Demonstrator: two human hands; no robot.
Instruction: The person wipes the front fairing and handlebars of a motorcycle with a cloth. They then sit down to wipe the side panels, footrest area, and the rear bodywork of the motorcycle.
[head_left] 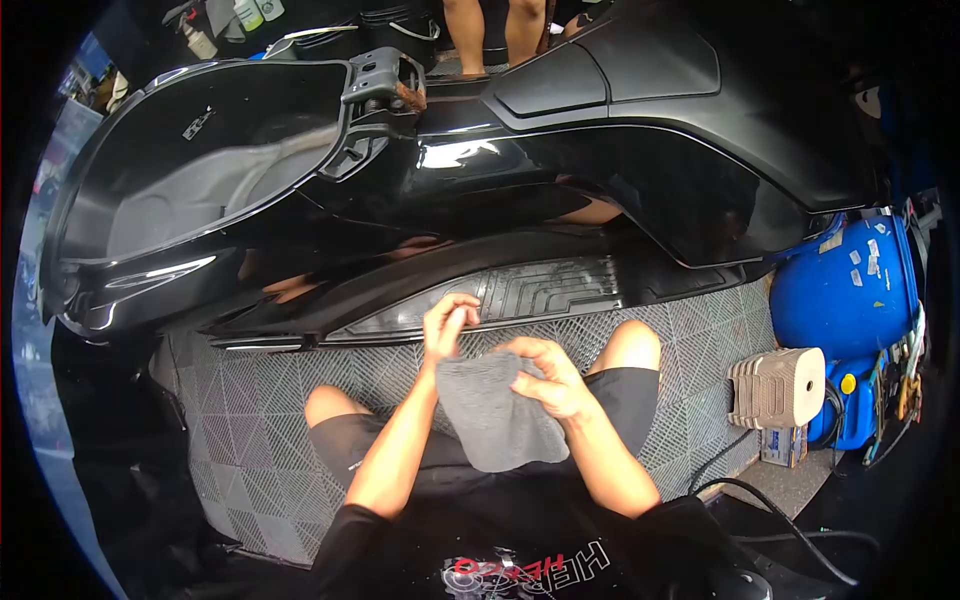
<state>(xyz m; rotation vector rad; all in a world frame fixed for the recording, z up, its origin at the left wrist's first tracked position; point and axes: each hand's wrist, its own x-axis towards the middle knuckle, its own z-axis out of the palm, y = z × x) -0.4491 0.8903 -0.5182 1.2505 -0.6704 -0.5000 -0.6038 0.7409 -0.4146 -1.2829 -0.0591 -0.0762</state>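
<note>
A grey microfibre cloth [497, 425] hangs in front of my lap. My right hand [550, 380] grips it near its upper right, thumb on the front and fingers behind. My left hand [450, 325] is held up beside the cloth's upper left corner, its fingers curled inward; whether anything small is between them is hidden. Just beyond both hands lies the ribbed black footboard [545, 290] of a large glossy black scooter [400, 210]. The hands appear apart from the scooter.
At right stand a blue drum [845, 290], a beige roll-shaped block [775, 388] and a blue container [850, 405]. A black hose [770, 510] crosses the grey tiled floor [250, 430]. Another person's legs [495, 35], black buckets [398, 35] and spray bottles [248, 14] are behind the scooter.
</note>
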